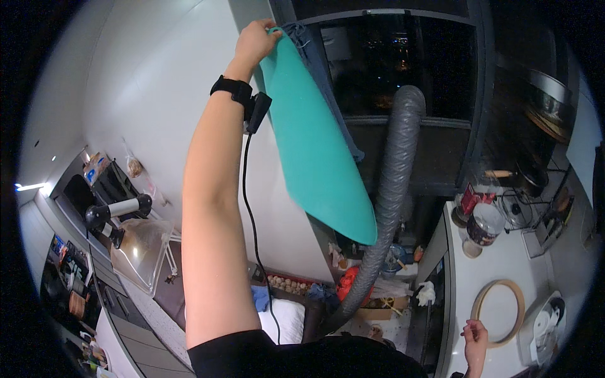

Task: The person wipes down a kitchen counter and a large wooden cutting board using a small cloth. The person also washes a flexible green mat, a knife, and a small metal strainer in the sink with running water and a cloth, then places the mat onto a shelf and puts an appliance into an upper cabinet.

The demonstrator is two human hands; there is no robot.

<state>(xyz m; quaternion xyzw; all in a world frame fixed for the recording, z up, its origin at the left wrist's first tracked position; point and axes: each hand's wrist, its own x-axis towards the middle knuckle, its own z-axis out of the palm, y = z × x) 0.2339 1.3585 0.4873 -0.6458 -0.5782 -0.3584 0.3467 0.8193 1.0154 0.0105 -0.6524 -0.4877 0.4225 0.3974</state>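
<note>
My left hand (257,40) is raised at the top and pinches the upper end of a green flexible mat (316,141), which hangs down in front of the wall edge. Dark blue cloth (326,90) hangs just behind the mat. A black strap with a cabled device (259,112) is on my left wrist. At the lower right, my right hand (474,336) is beside a round wooden ring (520,302) on the white counter. Its fingers are bent; whether they touch the ring I cannot tell.
A thick grey flexible duct (397,175) rises before the dark window. The white counter (458,283) carries a clear plastic tub (485,222), wire racks and a dish container (543,326). Below are a red bag (349,282), cardboard and a white cushion (286,319). A clear hood on an arm (142,255) stands left.
</note>
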